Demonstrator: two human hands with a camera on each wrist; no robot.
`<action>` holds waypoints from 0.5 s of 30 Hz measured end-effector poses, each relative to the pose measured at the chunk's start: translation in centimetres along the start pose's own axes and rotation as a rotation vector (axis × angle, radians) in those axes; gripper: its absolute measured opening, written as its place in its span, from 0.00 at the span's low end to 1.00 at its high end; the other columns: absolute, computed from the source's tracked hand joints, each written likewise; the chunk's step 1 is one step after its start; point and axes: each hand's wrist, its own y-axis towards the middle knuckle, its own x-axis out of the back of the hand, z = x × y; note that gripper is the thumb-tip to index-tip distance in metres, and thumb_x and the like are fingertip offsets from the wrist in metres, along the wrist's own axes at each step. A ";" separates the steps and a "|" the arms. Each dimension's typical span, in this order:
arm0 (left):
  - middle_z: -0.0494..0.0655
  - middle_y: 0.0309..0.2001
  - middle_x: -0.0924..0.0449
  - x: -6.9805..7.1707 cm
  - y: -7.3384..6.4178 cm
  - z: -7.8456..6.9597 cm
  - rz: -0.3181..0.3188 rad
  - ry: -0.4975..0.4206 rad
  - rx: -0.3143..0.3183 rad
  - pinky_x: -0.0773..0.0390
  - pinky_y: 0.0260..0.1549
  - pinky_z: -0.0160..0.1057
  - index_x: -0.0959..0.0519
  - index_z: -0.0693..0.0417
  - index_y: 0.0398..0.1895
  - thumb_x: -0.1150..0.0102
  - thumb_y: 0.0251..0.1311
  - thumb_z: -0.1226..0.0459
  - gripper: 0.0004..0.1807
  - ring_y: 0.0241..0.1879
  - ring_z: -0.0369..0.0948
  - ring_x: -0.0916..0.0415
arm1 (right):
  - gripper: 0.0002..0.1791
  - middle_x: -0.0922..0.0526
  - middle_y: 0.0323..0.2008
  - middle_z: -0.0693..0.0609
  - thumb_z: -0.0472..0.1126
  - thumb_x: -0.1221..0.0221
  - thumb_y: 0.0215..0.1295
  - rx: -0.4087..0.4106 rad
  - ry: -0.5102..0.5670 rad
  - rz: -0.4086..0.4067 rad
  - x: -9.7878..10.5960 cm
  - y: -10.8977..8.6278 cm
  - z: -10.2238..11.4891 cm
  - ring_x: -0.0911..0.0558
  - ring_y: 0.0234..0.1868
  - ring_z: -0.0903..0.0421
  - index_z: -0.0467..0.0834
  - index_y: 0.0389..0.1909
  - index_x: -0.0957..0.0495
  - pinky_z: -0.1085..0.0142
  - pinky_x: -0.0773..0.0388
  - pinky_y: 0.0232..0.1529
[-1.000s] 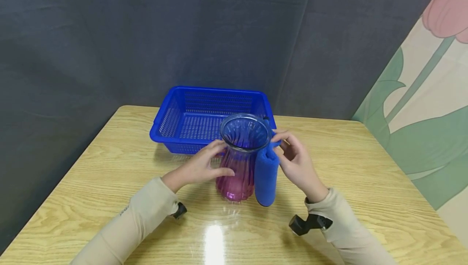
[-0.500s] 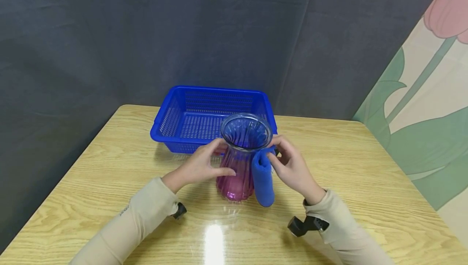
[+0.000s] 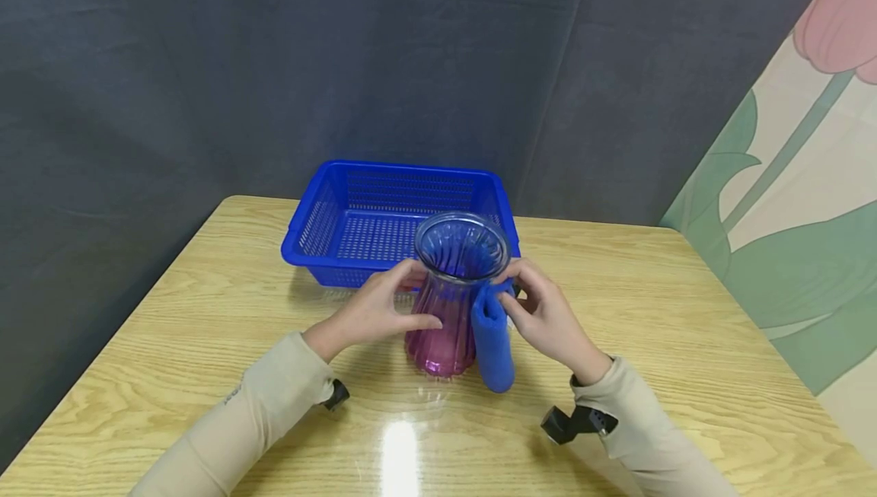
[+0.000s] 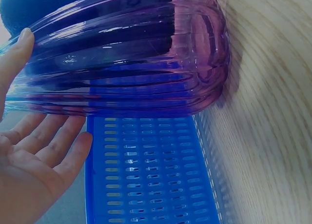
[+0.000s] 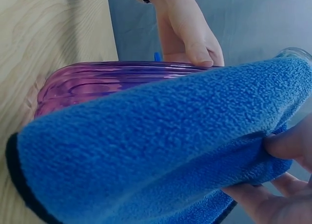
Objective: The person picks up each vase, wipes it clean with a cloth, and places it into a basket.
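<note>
A ribbed glass vase (image 3: 441, 322), blue at the rim and shading to pink at the base, stands upright on the table. My left hand (image 3: 373, 310) holds its left side, thumb in front and fingers behind. In the left wrist view the fingers of that hand (image 4: 44, 151) lie along the glass (image 4: 122, 53). At the vase's right side, my right hand (image 3: 548, 314) pinches a folded blue cloth (image 3: 493, 348) near its top. The cloth hangs down against the glass. Its plush surface (image 5: 161, 126) and dark edging show in the right wrist view, covering much of the vase.
A blue perforated plastic basket (image 3: 315, 261) sits just behind the vase. The wooden table (image 3: 651, 299) extends on both sides. A dark curtain (image 3: 342, 55) hangs behind, and a tulip-patterned panel (image 3: 808, 215) stands at the right.
The right hand has shifted slightly down and left, folding the cloth's top edge over against the vase. The cloth's upper end has tipped left. Left hand and vase have barely moved.
</note>
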 end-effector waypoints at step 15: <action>0.52 0.53 0.21 0.1 -0.1 -0.1 -0.001 0.013 0.006 0.23 0.57 0.44 0.30 0.55 0.52 0.26 0.42 0.56 0.33 0.53 0.46 0.22 | 0.12 0.30 0.35 0.45 0.17 0.50 0.57 0.044 0.015 0.136 0.0 -0.7 -1.9 0.33 0.34 0.67 0.35 0.36 0.31 0.74 0.31 0.20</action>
